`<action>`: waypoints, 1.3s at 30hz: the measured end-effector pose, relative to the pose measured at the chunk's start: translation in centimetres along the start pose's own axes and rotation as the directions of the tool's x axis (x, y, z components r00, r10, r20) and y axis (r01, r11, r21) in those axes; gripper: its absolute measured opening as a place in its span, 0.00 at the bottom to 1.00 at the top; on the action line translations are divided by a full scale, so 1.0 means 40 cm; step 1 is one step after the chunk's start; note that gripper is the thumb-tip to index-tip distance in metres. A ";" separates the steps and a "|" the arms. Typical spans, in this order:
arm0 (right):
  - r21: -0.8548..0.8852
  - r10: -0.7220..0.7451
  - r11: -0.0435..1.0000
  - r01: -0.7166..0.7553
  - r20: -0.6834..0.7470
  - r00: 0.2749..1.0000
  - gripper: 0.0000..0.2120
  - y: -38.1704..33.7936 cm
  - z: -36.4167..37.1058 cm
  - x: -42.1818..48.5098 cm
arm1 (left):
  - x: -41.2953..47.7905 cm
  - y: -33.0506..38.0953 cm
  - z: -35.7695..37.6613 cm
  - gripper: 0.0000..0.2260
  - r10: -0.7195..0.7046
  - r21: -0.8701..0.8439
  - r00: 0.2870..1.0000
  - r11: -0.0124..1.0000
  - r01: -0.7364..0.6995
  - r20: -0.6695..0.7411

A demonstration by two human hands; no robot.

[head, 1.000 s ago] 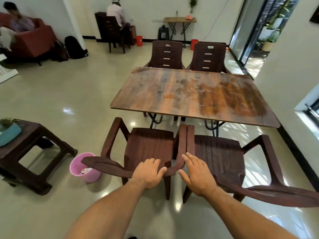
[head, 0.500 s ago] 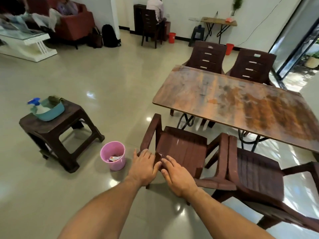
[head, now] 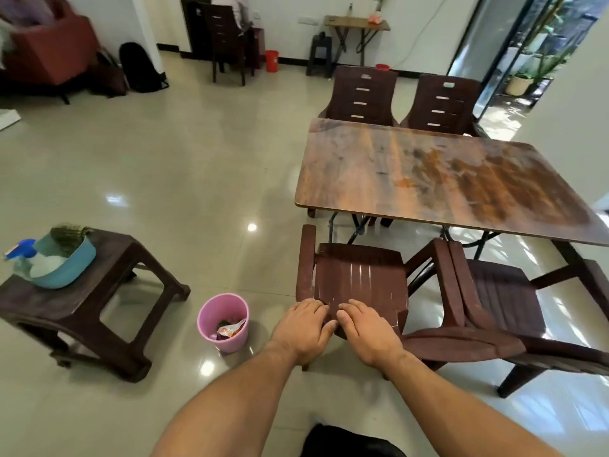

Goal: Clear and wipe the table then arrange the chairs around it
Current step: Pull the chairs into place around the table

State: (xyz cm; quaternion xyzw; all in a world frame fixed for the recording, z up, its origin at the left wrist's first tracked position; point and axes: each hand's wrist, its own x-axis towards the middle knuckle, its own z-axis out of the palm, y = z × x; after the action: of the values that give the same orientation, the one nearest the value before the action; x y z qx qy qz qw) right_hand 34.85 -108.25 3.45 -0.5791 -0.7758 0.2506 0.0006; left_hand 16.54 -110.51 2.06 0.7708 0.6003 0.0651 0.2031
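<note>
head view: left hand and right hand grip the near left chair by its backrest

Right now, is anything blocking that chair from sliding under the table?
Nothing visible does. The left hand and right hand grip the chair by its back; no object lies between it and the table; the bin stands aside.

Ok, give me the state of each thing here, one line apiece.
table, upright, top streaked.
near left chair, upright, facing the table, seat not tucked under.
near right chair, upright, armrest against its neighbour's.
far left chair, upright, tucked under the table.
far right chair, same.
pink bin, upright, wrappers inside.
blue basin, on the stool, holding a spray bottle.
left hand, grips the near left chair's backrest.
right hand, likewise.
</note>
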 end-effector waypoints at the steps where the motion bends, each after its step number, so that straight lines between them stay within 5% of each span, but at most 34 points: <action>1: 0.022 0.031 0.999 -0.031 0.005 1.000 0.29 -0.007 0.003 0.027 | 0.020 -0.024 -0.011 0.24 0.010 -0.003 1.000 1.000 -0.010 0.020; 5: 0.102 0.069 0.992 -0.069 0.005 0.998 0.41 -0.034 0.006 0.121 | 0.087 -0.095 -0.043 0.24 0.031 0.024 0.997 0.999 -0.033 0.076; 9: 0.041 0.069 0.997 -0.070 0.040 0.997 0.27 -0.074 0.002 0.240 | 0.174 -0.180 -0.084 0.26 0.031 0.098 0.990 0.994 -0.045 0.140; 20: 0.060 0.198 0.979 -0.194 -0.082 0.977 0.26 -0.145 -0.039 0.564 | 0.458 -0.417 -0.277 0.28 0.011 0.237 0.972 0.969 -0.068 0.235; 28: 0.062 0.282 0.958 -0.279 -0.046 0.958 0.27 -0.213 -0.037 0.727 | 0.638 -0.529 -0.337 0.28 0.087 0.236 0.949 0.958 -0.163 0.302; 39: 0.168 0.593 0.802 -0.574 -0.102 0.799 0.28 -0.447 -0.048 1.062 | 0.932 -0.852 -0.517 0.29 0.363 0.176 0.827 0.865 -0.470 0.429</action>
State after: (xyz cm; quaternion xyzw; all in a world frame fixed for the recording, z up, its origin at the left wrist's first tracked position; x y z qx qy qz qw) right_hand 5.35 -72.96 -0.20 -0.8057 -0.5394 0.2441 0.0186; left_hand -11.11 -63.46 2.19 0.9020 0.3675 -0.1268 0.1880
